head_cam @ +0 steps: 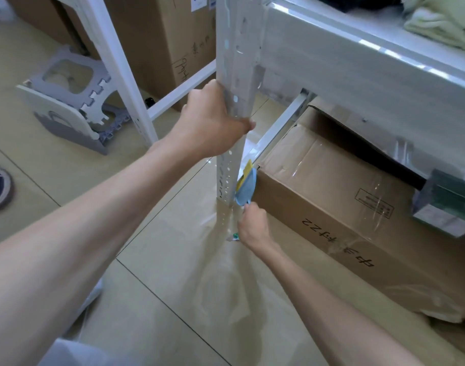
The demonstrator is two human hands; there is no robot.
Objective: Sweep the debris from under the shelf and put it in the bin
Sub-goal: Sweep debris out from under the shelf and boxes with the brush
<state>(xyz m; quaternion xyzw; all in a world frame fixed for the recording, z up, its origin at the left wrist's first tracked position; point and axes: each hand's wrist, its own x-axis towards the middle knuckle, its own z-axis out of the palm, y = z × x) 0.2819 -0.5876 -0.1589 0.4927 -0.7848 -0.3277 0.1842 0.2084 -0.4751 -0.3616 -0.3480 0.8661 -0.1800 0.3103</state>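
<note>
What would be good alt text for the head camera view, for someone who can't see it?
A person's left hand grips a white perforated shelf post while the right hand holds a small blue dustpan at the post's base, beside a taped cardboard box under the shelf. A grey and white folding stool lies on the tiled floor to the left.

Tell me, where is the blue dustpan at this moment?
In the head view, the blue dustpan stands on edge at floor level, between the white shelf post and the cardboard box, just above the right hand.
</note>
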